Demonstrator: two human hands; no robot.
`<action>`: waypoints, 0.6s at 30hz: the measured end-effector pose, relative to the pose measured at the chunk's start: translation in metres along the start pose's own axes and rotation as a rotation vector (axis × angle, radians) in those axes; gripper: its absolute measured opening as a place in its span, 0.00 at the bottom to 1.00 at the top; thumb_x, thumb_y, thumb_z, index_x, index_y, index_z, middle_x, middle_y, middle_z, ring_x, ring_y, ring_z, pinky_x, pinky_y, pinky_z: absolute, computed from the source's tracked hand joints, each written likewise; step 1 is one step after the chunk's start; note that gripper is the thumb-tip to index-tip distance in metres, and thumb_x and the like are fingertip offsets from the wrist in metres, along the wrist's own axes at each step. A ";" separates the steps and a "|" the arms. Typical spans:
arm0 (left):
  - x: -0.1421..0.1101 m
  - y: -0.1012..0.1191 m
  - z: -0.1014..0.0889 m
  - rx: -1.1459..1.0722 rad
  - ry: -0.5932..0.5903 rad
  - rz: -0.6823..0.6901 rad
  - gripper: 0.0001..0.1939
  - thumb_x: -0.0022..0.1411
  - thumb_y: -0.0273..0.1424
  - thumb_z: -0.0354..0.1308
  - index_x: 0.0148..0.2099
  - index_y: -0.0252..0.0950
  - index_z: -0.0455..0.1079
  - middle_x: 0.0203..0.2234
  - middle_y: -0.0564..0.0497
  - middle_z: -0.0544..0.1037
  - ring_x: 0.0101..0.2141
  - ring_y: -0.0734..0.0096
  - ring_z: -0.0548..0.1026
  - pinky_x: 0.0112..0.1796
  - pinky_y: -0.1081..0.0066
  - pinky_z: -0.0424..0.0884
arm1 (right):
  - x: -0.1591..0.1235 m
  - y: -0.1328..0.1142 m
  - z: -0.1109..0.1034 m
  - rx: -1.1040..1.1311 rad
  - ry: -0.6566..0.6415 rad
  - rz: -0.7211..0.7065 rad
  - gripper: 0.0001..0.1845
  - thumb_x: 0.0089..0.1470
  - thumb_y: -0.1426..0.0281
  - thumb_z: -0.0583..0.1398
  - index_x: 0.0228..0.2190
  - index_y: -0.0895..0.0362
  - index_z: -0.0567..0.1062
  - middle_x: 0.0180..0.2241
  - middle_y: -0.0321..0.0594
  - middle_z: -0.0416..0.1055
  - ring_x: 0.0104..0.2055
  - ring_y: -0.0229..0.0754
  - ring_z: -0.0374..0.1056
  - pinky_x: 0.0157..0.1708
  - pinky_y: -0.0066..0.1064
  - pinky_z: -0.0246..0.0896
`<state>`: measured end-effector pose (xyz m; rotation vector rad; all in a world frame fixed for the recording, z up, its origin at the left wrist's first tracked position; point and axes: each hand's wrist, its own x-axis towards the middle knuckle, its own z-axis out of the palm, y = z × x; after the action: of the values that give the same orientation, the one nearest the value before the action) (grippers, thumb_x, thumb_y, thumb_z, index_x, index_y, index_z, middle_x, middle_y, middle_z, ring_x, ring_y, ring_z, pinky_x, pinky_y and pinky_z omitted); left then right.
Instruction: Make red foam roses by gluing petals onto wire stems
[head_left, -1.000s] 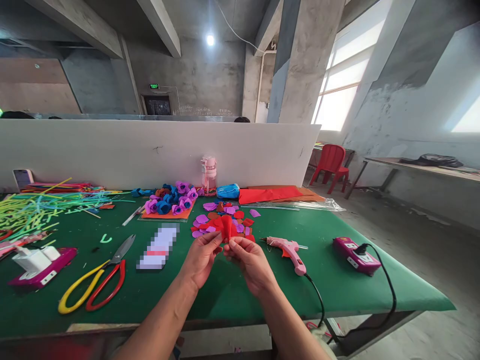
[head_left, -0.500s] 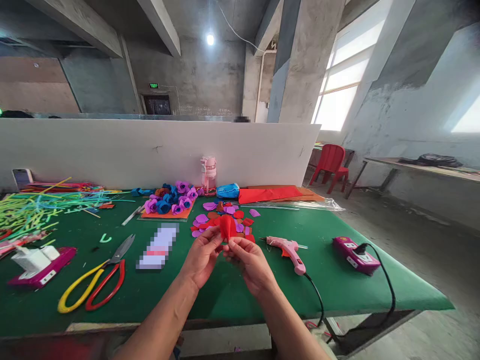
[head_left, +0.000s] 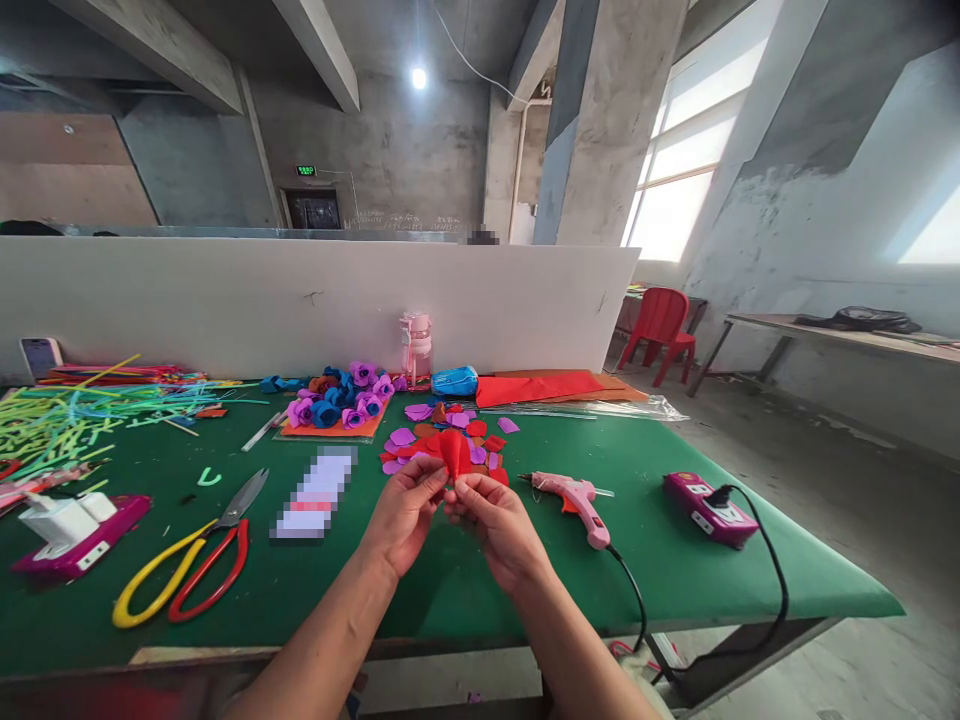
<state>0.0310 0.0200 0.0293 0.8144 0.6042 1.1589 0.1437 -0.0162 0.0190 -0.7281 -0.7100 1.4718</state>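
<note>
Between my two hands, above the green table, is a red petal, held upright and pinched narrow at its base. My left hand is closed on its left side, thumb against fingertips. On the other side my right hand pinches the lower end, its fingers partly hidden behind the thumb. Loose purple, red and brown petals lie just beyond the hands. A pink glue gun rests to the right, with its cord running off the front edge.
Scissors with yellow and red handles lie open at left. Purple power strips sit at both sides. Finished paper flowers, a pink bottle, red sheets and colored strips line the back, before a white partition.
The red petal looks slightly narrower and more gathered at its base. Both hands stay nearly in place, still pinching it. The view has shifted very slightly.
</note>
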 end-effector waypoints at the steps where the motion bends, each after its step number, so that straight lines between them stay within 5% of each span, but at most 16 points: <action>1: 0.000 0.000 0.000 0.004 0.001 0.000 0.11 0.44 0.29 0.68 0.31 0.33 0.71 0.24 0.54 0.73 0.22 0.80 0.68 0.25 0.76 0.64 | 0.000 0.000 0.000 -0.003 -0.002 0.001 0.13 0.39 0.64 0.68 0.26 0.60 0.76 0.23 0.37 0.73 0.25 0.32 0.65 0.29 0.23 0.60; 10: 0.001 -0.001 -0.002 0.023 0.032 0.024 0.10 0.42 0.28 0.68 0.27 0.33 0.71 0.23 0.55 0.72 0.23 0.81 0.68 0.28 0.76 0.63 | -0.001 -0.001 -0.001 -0.049 -0.022 -0.009 0.13 0.40 0.63 0.68 0.25 0.60 0.76 0.23 0.36 0.72 0.24 0.31 0.64 0.28 0.23 0.58; 18: 0.000 -0.001 -0.001 0.164 0.081 0.104 0.12 0.45 0.29 0.67 0.34 0.35 0.72 0.29 0.52 0.76 0.31 0.75 0.71 0.34 0.74 0.63 | 0.002 -0.003 -0.002 -0.216 0.066 -0.078 0.14 0.38 0.61 0.67 0.24 0.60 0.75 0.22 0.37 0.72 0.25 0.33 0.64 0.30 0.26 0.59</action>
<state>0.0307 0.0206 0.0279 0.9513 0.7388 1.2537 0.1475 -0.0144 0.0200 -0.8996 -0.8462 1.3066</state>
